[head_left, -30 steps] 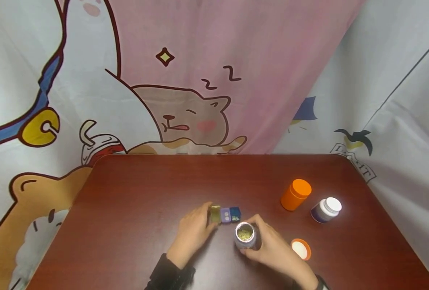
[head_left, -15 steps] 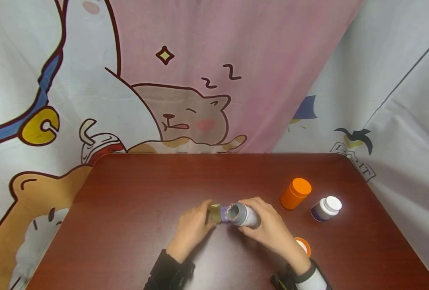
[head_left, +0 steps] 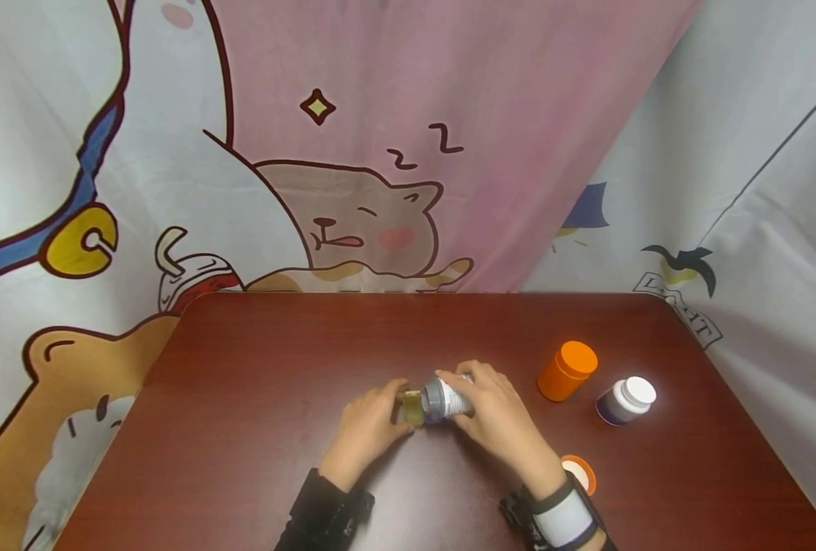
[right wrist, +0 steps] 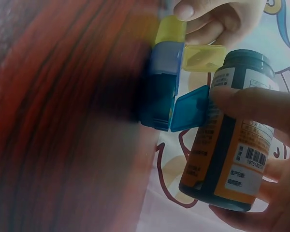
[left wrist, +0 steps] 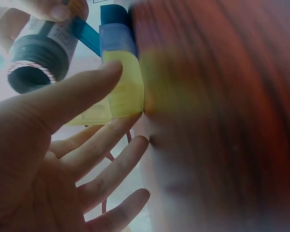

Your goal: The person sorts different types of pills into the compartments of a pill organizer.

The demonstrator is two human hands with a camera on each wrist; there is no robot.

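A small pill organizer with yellow, purple and teal compartments [right wrist: 165, 60] stands on the table. My left hand [head_left: 367, 430] pinches its yellow end between thumb and fingers. The yellow lid [right wrist: 203, 58] and the teal lid [right wrist: 191, 108] are flipped up; the purple compartment between them looks covered. My right hand [head_left: 499, 413] grips an uncapped pill bottle [right wrist: 217, 150] with an orange and white label. In the head view the bottle is tipped, its mouth pointing left toward the yellow compartment and its body overlapping the rest of the organizer. No pills show at its mouth.
An orange bottle [head_left: 565, 373] and a white bottle [head_left: 625, 401] with a dark lower label stand capped to the right. Nearer, an orange cap [head_left: 578, 474] lies with its white inside up, beside the right wrist. A printed curtain [head_left: 491, 153] hangs behind the table [head_left: 263, 367].
My right hand has brought the pill bottle up and leftward from beside the organizer and tipped it over, mouth toward the yellow compartment. The left hand has stayed on the organizer.
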